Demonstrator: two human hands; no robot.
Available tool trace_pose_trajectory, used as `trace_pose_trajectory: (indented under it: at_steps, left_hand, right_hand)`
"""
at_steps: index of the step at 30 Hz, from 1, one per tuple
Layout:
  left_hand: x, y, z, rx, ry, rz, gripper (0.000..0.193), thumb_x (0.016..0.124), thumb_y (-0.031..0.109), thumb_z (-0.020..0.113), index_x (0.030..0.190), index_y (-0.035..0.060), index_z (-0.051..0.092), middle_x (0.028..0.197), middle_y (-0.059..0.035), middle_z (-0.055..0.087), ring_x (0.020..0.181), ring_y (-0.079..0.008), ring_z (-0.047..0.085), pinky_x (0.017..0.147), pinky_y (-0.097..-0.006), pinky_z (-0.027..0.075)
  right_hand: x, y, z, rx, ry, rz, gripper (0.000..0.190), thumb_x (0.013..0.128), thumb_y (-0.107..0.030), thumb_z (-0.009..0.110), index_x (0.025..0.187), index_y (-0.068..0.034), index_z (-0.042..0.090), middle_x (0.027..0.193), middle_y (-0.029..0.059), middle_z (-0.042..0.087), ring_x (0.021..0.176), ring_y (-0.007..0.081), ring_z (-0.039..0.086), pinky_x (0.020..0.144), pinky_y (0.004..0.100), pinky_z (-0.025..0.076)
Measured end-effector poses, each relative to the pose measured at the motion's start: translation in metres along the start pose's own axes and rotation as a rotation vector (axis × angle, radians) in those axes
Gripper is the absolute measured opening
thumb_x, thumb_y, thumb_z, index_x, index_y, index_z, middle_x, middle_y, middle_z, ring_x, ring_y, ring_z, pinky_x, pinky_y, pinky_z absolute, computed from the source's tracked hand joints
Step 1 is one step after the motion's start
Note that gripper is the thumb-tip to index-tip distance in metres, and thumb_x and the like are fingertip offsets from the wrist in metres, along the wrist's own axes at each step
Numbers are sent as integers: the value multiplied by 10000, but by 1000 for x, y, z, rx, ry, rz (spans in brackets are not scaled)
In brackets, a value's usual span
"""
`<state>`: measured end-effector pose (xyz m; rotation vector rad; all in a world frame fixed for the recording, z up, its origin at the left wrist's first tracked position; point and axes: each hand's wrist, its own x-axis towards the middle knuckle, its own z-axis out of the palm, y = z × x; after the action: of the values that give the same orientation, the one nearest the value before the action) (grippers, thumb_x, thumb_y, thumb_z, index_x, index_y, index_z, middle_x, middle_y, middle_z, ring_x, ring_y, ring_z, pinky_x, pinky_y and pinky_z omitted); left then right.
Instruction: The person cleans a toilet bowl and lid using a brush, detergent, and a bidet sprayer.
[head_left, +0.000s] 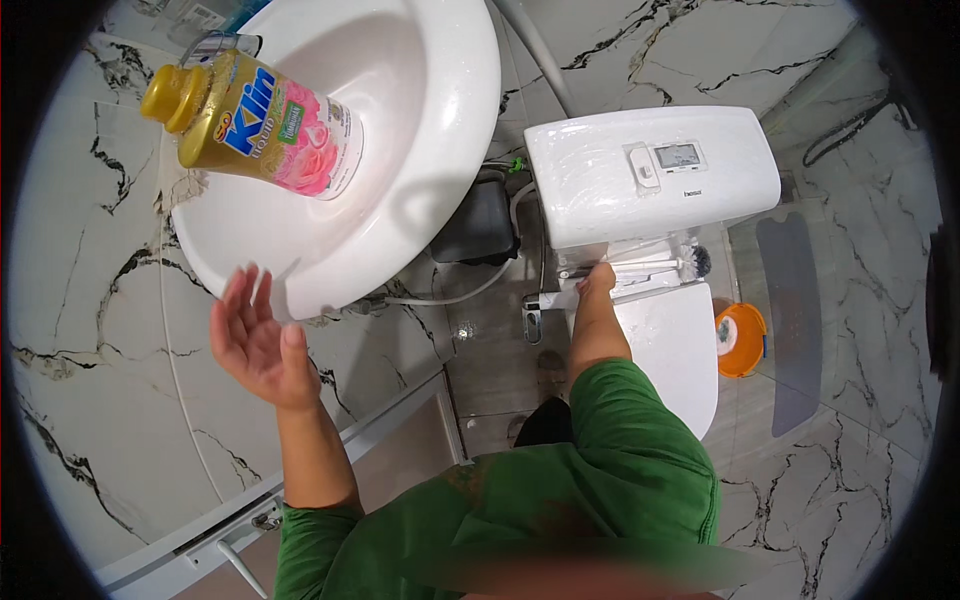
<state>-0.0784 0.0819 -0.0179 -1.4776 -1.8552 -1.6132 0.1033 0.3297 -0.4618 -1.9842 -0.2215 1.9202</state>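
My left hand (262, 352) is raised near the rim of the white washbasin (390, 217), palm up, fingers apart, with nothing in it. A gold So Klin liquid bottle (262, 124) with a yellow cap lies tilted over the basin. On the other side, my right hand (598, 277) is closed around a white handle (556, 301) with a grey loop end, between the toilet tank and lid. Just beyond that hand shows a brush head with grey and white bristles (697, 262); whether it belongs to the same handle cannot be told.
The white toilet tank (652, 176) stands behind the closed toilet lid (667, 352). An orange bucket (742, 341) with a white item inside is right of the toilet. A dark grey bin (476, 221) and a hose (450, 302) are beneath the basin. A door handle (241, 568) is at lower left.
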Motion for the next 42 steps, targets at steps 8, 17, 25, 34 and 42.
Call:
trace_pose_trajectory:
  at_steps: [8,17,25,34,42]
  left_hand:
    - [-55,15,-8,-63,-12,5,400,773,17,503,1148,29,366,1123,-189,418,904,-250,515,772,-360,455]
    - [-108,40,-11,-260,-42,-313,337,771,-16,509,1096,-10,422,1127,-160,421,854,-198,541,768,-296,442]
    - [-176,71,-14,-579,70,-973,297,843,129,486,1117,35,418,1090,-74,472,851,-134,513,756,-249,405]
    - [-241,105,-40,-604,-6,-1053,261,849,150,481,1082,39,443,1068,-65,489,835,-119,515,741,-231,400]
    - [-267,117,-54,-547,-31,-1120,229,849,164,489,1045,46,475,1032,-53,513,817,-113,526,718,-221,404]
  right_hand:
    - [-42,-5,-11,475,-64,-187,231,870,-293,335,818,-92,438,724,86,488,540,222,465,430,292,382]
    - [-154,6,-259,-807,506,-785,446,887,-354,298,863,53,479,805,284,555,773,427,540,702,463,410]
    - [-223,98,-377,-1786,182,-554,434,868,-410,276,956,-19,442,859,272,563,826,422,541,756,491,400]
    - [-209,79,-343,-1636,346,-728,471,860,-436,273,972,-21,466,894,244,571,848,373,559,753,459,421]
    - [-204,59,-320,-1422,343,-727,469,861,-419,280,990,-17,486,942,226,566,905,344,547,776,429,426]
